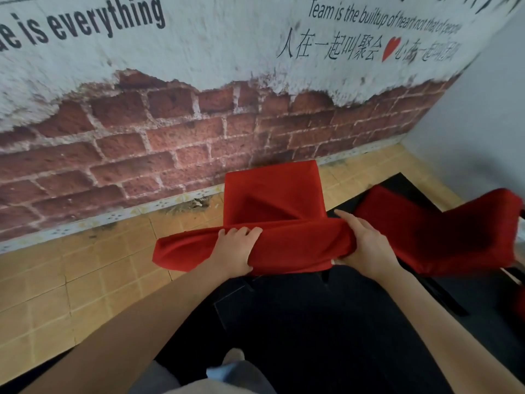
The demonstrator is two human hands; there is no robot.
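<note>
A red cloth cover [272, 194] stands pulled over the back of a chair, and its lower part is bunched into a thick roll across the middle of the view. My left hand [235, 248] grips the roll from the left, fingers curled over its top. My right hand [366, 245] holds the roll from the right, with the fingers laid along the cloth and the thumb underneath. The loose left end of the cloth hangs free past my left hand.
A second chair in a red cover [443, 231] stands close on the right. A black mat [326, 322] lies under the chairs on a yellow tiled floor [85, 280]. A brick-patterned wall [142, 143] runs behind; a white wall [483, 123] closes the right corner.
</note>
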